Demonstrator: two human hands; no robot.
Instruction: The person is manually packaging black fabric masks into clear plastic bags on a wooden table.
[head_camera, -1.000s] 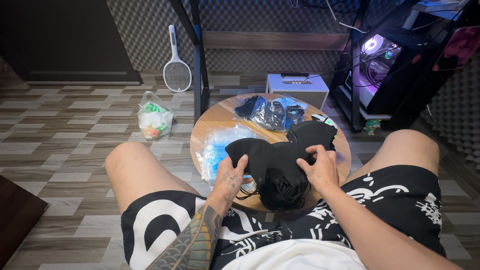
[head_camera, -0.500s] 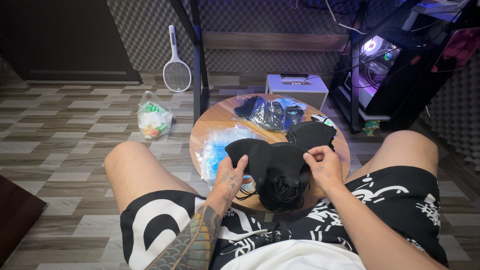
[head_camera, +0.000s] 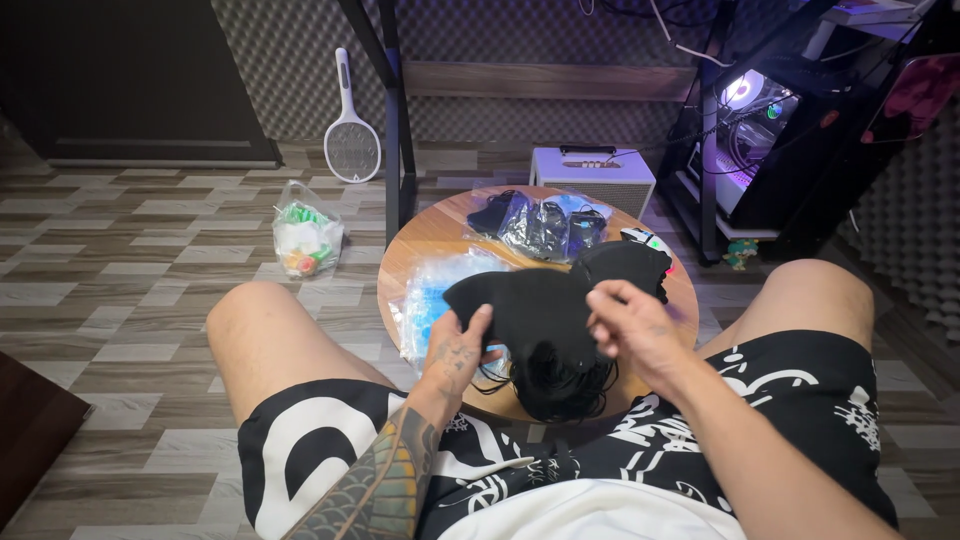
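While your left hand (head_camera: 455, 345) and right hand (head_camera: 628, 325) pinch one black mask (head_camera: 530, 305) above the surface's (head_camera: 420, 235) near edge, bagged masks (head_camera: 545, 222) sit far-side, loose pile (head_camera: 560, 385) remaining.

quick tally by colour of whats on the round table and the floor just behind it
Black: 3 - the mask held by the left hand and right hand, the mask pile, the bagged masks
Clear: 2 - empty wrappers, floor bag
White: 2 - swatter racket, box
Total: 7
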